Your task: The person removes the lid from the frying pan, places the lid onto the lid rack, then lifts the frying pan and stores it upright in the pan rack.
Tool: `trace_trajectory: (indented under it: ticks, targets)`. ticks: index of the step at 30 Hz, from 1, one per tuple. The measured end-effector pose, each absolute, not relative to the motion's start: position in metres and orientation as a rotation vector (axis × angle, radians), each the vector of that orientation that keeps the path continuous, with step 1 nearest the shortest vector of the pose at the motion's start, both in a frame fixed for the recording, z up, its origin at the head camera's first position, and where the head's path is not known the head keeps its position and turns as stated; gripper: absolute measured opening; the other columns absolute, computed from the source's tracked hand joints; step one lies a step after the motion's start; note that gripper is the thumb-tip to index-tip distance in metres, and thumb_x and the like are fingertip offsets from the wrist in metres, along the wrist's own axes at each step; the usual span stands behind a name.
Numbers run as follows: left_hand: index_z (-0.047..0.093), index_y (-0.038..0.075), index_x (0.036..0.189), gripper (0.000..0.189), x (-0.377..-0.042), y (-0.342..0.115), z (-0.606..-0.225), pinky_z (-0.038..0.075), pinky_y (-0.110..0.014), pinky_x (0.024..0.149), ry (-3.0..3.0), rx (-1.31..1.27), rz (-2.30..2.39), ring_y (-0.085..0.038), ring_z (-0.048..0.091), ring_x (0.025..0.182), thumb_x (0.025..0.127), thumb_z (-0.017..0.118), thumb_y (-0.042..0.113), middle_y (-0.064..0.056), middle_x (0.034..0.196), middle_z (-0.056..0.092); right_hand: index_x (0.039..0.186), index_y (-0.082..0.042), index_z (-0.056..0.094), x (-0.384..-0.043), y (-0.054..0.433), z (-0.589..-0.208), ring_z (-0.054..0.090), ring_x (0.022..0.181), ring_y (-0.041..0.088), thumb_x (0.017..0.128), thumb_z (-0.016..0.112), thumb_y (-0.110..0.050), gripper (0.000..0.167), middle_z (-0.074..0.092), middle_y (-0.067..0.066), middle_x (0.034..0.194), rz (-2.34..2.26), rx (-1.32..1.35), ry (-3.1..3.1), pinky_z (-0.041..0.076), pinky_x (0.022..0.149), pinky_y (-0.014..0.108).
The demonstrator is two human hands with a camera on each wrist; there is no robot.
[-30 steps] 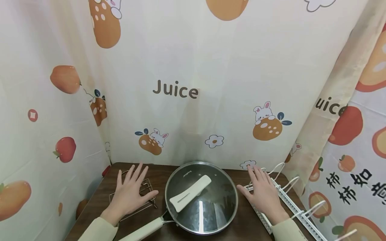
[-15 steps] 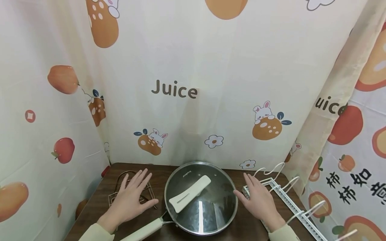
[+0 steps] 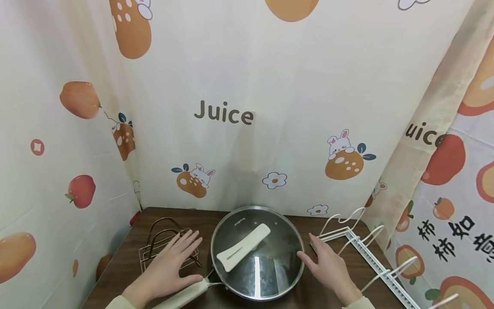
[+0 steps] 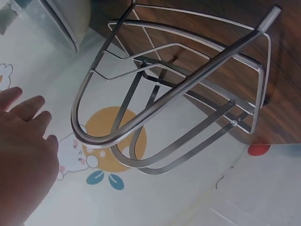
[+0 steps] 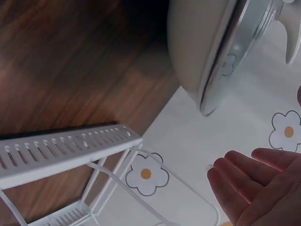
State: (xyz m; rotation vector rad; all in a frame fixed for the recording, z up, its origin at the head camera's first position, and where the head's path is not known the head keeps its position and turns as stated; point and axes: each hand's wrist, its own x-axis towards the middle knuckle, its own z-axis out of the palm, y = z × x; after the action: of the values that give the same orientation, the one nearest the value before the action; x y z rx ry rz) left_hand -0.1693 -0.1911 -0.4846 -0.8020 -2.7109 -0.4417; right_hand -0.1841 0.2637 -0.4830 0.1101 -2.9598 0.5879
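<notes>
A cream pan (image 5: 193,42) stands mid-table under a glass lid (image 3: 278,262), whose long cream lid handle (image 3: 245,248) lies diagonally across it. The pan's handle (image 3: 189,294) points toward the front left. My left hand (image 3: 167,264), fingers straight and thumb out, hovers over the pan handle with nothing in it, partly covering a bronze-coloured wire rack (image 3: 148,253). In the left wrist view that wire rack (image 4: 160,99) fills the middle. Beside the lid's right rim is my right hand (image 3: 329,268), its fingers extended and its palm bare.
A white rack with curved wire hooks (image 3: 372,257) takes up the right side of the brown wooden table (image 3: 216,219). Behind the table hangs a printed curtain (image 3: 231,171), with more curtain (image 3: 436,214) along the right and left sides.
Both hands have drawn back toward the near edge and sit lower. The right hand has also shifted left, closer to the lid's rim. More of both racks shows; the pan has stayed put.
</notes>
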Motion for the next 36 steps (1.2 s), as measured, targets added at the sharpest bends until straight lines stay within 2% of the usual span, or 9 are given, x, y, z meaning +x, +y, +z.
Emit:
trace_trajectory:
  ticks: [2,5,8,12,17,20,27,31,36]
  targets:
    - [0.051,0.014,0.152,0.089,-0.167,-0.191,-0.486,-0.008,-0.010,0.125,-2.723,-0.822,-0.450,-0.035,0.045,0.148,0.083,0.075,0.065,-0.007,0.162,0.047,0.153,-0.005,0.046,-0.183,0.263,-0.485,0.053,0.139,0.044,0.098,0.061,-0.058,0.078,0.053,0.024,0.152,0.594,0.104,-2.974,0.051,0.097,0.066]
    - [0.051,0.016,0.152,0.088,-0.163,-0.192,-0.486,0.022,-0.032,0.130,-2.778,-0.841,-0.472,-0.036,0.043,0.149,0.083,0.074,0.066,-0.005,0.162,0.046,0.153,-0.004,0.047,-0.182,0.263,-0.489,0.052,0.139,0.044,0.098,0.063,-0.056,0.077,0.053,0.023,0.152,0.600,0.107,-2.970,0.050,0.099,0.066]
    - [0.051,0.017,0.153,0.090,-0.161,-0.195,-0.484,0.045,-0.057,0.111,-2.862,-0.869,-0.505,-0.037,0.042,0.149,0.083,0.071,0.071,-0.006,0.163,0.045,0.152,-0.004,0.048,-0.180,0.262,-0.491,0.053,0.138,0.044,0.098,0.065,-0.053,0.075,0.054,0.023,0.151,0.602,0.110,-2.948,0.050,0.099,0.067]
    - [0.047,0.020,0.156,0.094,-0.157,-0.199,-0.482,0.047,-0.065,0.106,-3.011,-0.919,-0.630,-0.041,0.040,0.149,0.082,0.069,0.074,-0.008,0.165,0.041,0.151,-0.003,0.049,-0.178,0.261,-0.494,0.054,0.137,0.044,0.097,0.066,-0.052,0.074,0.055,0.024,0.151,0.613,0.115,-2.937,0.051,0.098,0.067]
    - [0.046,0.020,0.156,0.095,-0.151,-0.204,-0.482,0.051,-0.062,0.103,-3.117,-0.946,-0.786,-0.044,0.040,0.149,0.081,0.072,0.072,-0.008,0.166,0.039,0.150,-0.004,0.050,-0.177,0.259,-0.500,0.054,0.137,0.044,0.096,0.067,-0.052,0.074,0.055,0.024,0.151,0.635,0.097,-2.957,0.051,0.097,0.067]
    - [0.047,0.019,0.155,0.092,-0.150,-0.207,-0.483,0.054,-0.054,0.101,-3.184,-0.914,-0.862,-0.044,0.043,0.146,0.082,0.076,0.066,-0.009,0.164,0.042,0.149,-0.004,0.051,-0.177,0.258,-0.505,0.054,0.138,0.043,0.096,0.067,-0.053,0.074,0.056,0.022,0.150,0.645,0.098,-2.964,0.051,0.096,0.068]
    - [0.054,0.009,0.148,0.077,-0.153,-0.211,-0.486,0.054,-0.025,0.086,-3.259,-0.895,-1.151,-0.013,0.062,0.113,0.086,0.080,0.048,-0.013,0.147,0.060,0.145,0.001,0.054,-0.174,0.257,-0.513,0.057,0.134,0.043,0.096,0.070,-0.046,0.069,0.060,0.022,0.145,0.656,0.105,-2.929,0.050,0.102,0.064]
    - [0.057,0.003,0.144,0.070,-0.154,-0.211,-0.487,0.051,-0.021,0.078,-3.248,-0.924,-1.267,-0.002,0.058,0.098,0.089,0.079,0.040,-0.013,0.137,0.066,0.142,0.006,0.055,-0.175,0.255,-0.516,0.057,0.133,0.046,0.097,0.070,-0.042,0.068,0.060,0.027,0.142,0.677,0.093,-2.935,0.048,0.107,0.062]
    - [0.063,0.001,0.137,0.053,-0.155,-0.210,-0.491,0.048,-0.021,0.073,-3.245,-0.958,-1.415,0.000,0.057,0.087,0.092,0.077,0.025,0.001,0.117,0.071,0.142,0.009,0.053,-0.175,0.250,-0.517,0.057,0.132,0.048,0.097,0.070,-0.039,0.067,0.059,0.030,0.143,0.767,0.047,-2.986,0.047,0.107,0.062]
